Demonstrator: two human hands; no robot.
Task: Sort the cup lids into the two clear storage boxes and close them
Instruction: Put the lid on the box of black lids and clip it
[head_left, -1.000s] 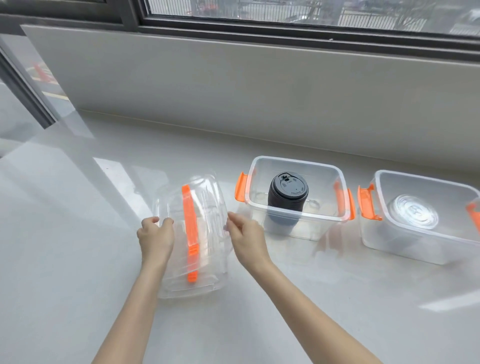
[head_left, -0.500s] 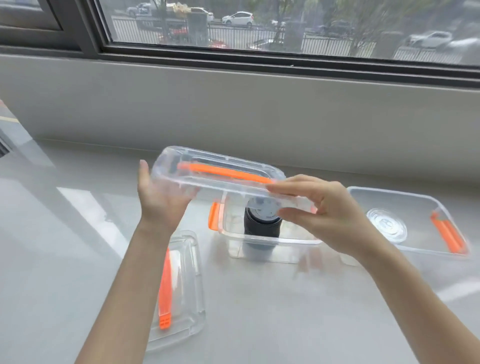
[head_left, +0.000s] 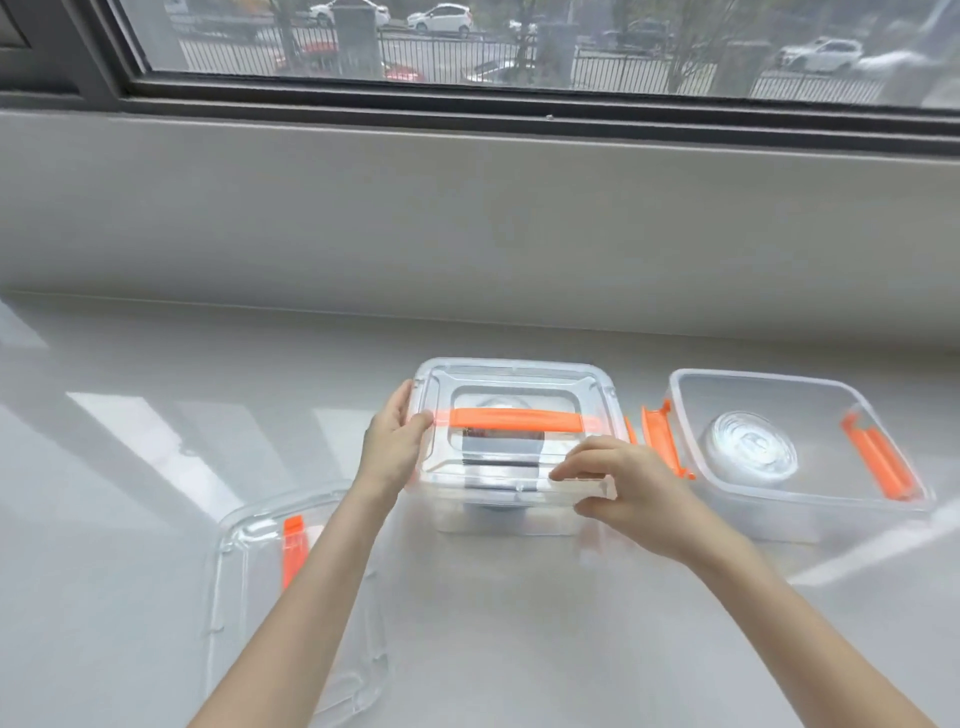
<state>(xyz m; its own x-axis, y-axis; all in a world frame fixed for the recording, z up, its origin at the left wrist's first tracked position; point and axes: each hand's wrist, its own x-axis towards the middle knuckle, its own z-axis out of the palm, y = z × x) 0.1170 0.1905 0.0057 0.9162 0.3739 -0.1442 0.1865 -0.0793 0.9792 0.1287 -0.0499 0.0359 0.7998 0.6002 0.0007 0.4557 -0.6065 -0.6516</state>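
Pale grey and glossy, the desk (head_left: 130, 467) is seen running beneath a dark-framed window (head_left: 519, 104), through which a railing and parked cars are visible. At the near left, a spare clear cover (head_left: 249, 561) with an orange handle is laid flat on the desk, partly hidden by the left forearm. Further right, the left hand (head_left: 392, 447) is wrapped around the left edge of a clear box cover (head_left: 519, 384), with the thumb laid on top near the end of its orange carry handle (head_left: 514, 420). This cover is seated on the middle storage box (head_left: 498, 514), and a dark stack of cup lids (head_left: 501, 457) is seen blurred through the plastic inside. The front right corner of the same cover is pinched by the right hand (head_left: 623, 483), fingers on top and thumb below the rim. An orange latch (head_left: 660, 436) is seen flared outward between the two boxes. At the far right, the second storage box (head_left: 800, 499) stands uncovered just beside the first, with a stack of clear cup lids (head_left: 750, 449) resting on its floor and another orange latch (head_left: 878, 457) along its right wall.
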